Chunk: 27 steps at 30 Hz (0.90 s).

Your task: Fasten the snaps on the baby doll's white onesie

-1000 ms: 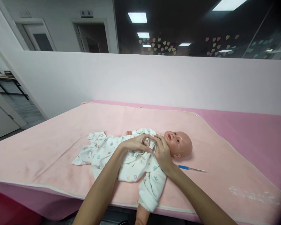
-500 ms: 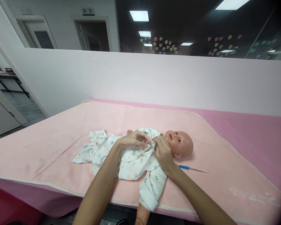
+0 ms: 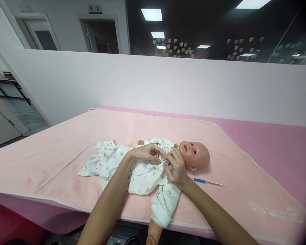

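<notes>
A baby doll (image 3: 200, 156) lies on its back with its head to the right, dressed in a white printed baby top (image 3: 140, 182) and matching trousers (image 3: 112, 158). Over the doll's chest, my left hand (image 3: 149, 152) curls with thumb and fingertips at the top's front edge. My right hand (image 3: 177, 166), just below the doll's chin, pinches the same edge, so the fingertips of both hands nearly meet. Whatever small fastening lies between them is hidden. One doll arm (image 3: 155, 231) sticks out of its sleeve past the near edge.
A thin glass thermometer with a blue end (image 3: 200, 180) lies right of the doll's shoulder. Beneath everything spreads a pale pink blanket (image 3: 53, 153) over a darker pink surface (image 3: 275, 146). A white wall (image 3: 168, 88) rises behind.
My right hand has turned and its fingers have closed from lying flat into a pinch on the top's edge. My left fingertips have come closer to it.
</notes>
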Motion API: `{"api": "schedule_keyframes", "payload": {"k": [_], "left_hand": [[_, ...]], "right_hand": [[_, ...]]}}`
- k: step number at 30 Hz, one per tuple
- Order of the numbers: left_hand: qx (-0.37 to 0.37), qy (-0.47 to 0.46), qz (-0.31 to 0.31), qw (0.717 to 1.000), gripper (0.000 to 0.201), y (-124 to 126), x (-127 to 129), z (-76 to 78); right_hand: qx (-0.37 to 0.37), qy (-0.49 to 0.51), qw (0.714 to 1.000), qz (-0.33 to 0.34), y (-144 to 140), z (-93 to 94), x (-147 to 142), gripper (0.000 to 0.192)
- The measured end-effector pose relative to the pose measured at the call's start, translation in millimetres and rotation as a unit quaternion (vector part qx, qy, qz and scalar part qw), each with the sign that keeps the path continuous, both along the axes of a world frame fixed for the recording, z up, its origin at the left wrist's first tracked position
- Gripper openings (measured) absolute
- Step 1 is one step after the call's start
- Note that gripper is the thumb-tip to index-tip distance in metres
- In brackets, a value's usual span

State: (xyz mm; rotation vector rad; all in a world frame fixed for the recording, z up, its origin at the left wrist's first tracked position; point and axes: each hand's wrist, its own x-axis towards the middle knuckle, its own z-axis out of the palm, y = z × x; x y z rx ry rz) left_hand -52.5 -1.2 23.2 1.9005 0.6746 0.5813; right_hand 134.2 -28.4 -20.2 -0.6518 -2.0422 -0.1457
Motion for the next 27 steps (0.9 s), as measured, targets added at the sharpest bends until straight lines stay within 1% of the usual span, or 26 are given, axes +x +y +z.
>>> {"api": "schedule_keyframes", "payload": {"k": [4,9,14,20,27], "left_hand": [[0.001,-0.008,0.012,1.0,0.028,-1.4,2.8,-1.7],[-0.023,-0.031,0.017,0.999,0.021,-1.2,6.2,-2.6],[-0.069,-0.082,0.024,0.994,0.022,-0.4,6.0,-2.1],[-0.139,-0.157,0.029,0.977,0.021,1.2,5.6,-6.1],[-0.162,-0.185,0.053,0.968,0.028,9.4,5.1,-14.7]], "right_hand": [[-0.004,-0.009,1.0,-0.015,0.8,-1.5,-1.9,0.009],[0.003,-0.013,1.0,-0.013,-0.4,-1.3,-3.7,0.009],[0.004,-0.004,1.0,-0.006,-0.9,0.6,-4.1,0.008],[0.006,0.03,0.999,0.018,2.2,0.2,-5.4,0.008],[-0.014,0.05,0.999,0.016,2.4,-0.5,-6.0,0.01]]}}
